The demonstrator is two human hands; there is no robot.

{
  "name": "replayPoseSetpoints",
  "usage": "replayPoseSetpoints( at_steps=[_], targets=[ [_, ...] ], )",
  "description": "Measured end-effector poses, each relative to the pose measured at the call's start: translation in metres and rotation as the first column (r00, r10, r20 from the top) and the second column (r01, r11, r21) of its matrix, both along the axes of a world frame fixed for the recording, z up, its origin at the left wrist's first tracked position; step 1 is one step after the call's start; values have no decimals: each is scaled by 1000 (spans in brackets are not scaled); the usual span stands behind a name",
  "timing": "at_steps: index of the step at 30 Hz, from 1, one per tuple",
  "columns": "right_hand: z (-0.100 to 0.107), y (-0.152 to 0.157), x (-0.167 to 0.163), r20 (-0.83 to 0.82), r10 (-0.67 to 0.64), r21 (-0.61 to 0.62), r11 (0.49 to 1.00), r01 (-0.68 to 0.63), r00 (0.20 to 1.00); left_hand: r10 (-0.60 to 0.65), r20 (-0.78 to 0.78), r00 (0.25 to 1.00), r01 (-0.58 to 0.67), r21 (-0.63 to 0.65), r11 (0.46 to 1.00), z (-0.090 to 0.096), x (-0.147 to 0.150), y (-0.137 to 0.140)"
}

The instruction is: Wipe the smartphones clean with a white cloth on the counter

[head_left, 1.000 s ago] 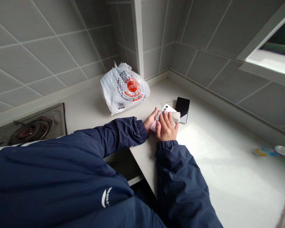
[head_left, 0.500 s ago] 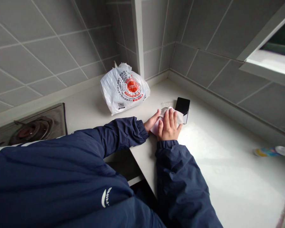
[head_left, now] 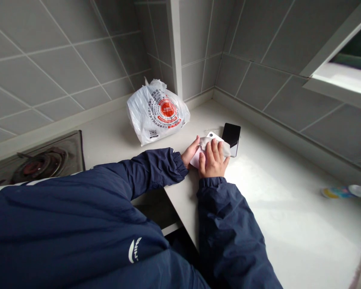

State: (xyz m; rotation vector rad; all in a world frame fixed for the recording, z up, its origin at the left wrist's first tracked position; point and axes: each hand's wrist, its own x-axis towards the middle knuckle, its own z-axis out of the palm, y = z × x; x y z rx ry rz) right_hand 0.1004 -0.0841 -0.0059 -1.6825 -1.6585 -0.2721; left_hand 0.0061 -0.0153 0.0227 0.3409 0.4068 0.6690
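Observation:
A pale pinkish phone [head_left: 195,159] lies back up on the counter, the lens area showing at its far end. My left hand [head_left: 190,153] grips its left edge, thumb up along the side; some fingers are hidden. Across the phone's back, my right hand [head_left: 213,162] presses a crumpled white wipe [head_left: 203,141] under its fingers. The wipe and hand cover the middle of the phone. Just beyond, to the right, a black-screened phone [head_left: 232,134] lies flat, close to the wipe. Something clear and thin, perhaps a phone case [head_left: 213,131], shows behind the pale phone.
A white plastic bag [head_left: 159,112] with red print stands against the back wall. To the left is a gas stove [head_left: 37,163]. A blurred colourful bottle [head_left: 338,192] lies at the far right of the white counter [head_left: 276,224]. An open cabinet [head_left: 156,208] is below the counter edge.
My right hand has slid the wipe slightly toward me, uncovering the lens end of the pale phone. My left hand keeps its hold with only a slight shift.

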Motion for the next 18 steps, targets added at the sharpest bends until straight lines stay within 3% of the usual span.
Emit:
replayPoseSetpoints(
  at_steps=[6, 12, 18],
  targets=[
    [1, -2, -2, 39, 200, 23, 979, -201, 979, -109, 67, 992, 118, -157, 980, 9, -5, -4],
    [3, -1, -3, 98, 125, 45, 991, -130, 987, -142, 27, 989, 144, -130, 981, 7, -5, -6],
    [8, -1, -1, 101, 8, 70, 997, -15, 995, -55, -87, 995, 55, 0, 998, 6, -1, -9]
  ],
)
